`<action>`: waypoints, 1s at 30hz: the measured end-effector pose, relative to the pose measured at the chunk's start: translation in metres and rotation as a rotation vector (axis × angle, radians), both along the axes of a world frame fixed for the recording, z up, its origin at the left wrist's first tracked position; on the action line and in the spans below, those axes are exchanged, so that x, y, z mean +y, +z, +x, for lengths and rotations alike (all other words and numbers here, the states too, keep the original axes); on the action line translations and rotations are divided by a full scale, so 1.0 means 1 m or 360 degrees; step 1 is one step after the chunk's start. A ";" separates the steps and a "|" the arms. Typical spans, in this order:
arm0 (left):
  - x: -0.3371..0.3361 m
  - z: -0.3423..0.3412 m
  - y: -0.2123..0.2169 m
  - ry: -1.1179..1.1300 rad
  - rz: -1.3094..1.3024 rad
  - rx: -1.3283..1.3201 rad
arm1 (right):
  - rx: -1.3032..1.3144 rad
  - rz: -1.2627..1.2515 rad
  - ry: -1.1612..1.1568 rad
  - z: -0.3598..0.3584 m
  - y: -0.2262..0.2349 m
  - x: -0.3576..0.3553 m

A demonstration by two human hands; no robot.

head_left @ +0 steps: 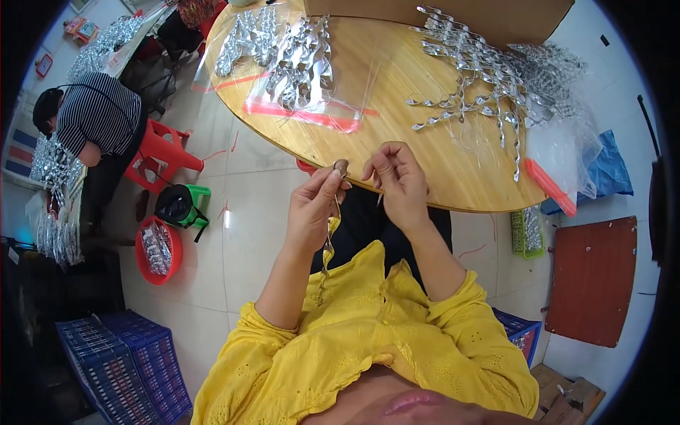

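My left hand (316, 202) is closed in a pinch on the top end of a twisted shiny metallic strip (326, 258). The strip hangs down in front of my yellow top and picks up its colour. A little to the right, my right hand (404, 185) is held over the table's near edge with its fingers curled together. Whatever lies between those fingertips, perhaps a thin thread, is too small to make out. The two hands are apart, at nearly the same height.
On the round wooden table (397, 78) lie silver spirals (482, 67) and a clear plastic bag with more spirals (301, 71). A cardboard box (453, 21) stands at the back. A red basin (157, 251), blue crates (127, 354) and a seated co-worker (103, 113) are at left.
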State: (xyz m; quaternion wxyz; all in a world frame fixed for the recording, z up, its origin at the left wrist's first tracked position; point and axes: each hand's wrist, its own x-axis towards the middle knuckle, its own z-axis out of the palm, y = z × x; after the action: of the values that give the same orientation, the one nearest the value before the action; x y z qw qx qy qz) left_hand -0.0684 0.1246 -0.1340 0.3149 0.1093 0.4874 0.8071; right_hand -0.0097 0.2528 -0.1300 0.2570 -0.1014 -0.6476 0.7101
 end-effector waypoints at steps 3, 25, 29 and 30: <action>0.001 0.000 0.001 -0.0031 0.0033 -0.0062 | 0.0047 0.0223 -0.0149 -0.002 -0.004 -0.014; -0.005 -0.002 0.005 -0.0040 0.0170 -0.0021 | 0.0146 0.1110 -0.0529 0.005 0.006 -0.029; -0.006 -0.001 0.004 -0.0026 0.0185 -0.0016 | 0.0150 0.1104 -0.0504 0.004 0.007 -0.031; -0.005 -0.001 0.004 -0.0025 0.0186 -0.0017 | 0.0162 0.1097 -0.0502 0.003 0.006 -0.032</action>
State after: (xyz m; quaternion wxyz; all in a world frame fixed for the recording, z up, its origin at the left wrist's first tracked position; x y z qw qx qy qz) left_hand -0.0693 0.1196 -0.1297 0.3168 0.1270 0.4369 0.8322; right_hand -0.0067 0.2213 -0.1235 0.4140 -0.0720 -0.8113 0.4066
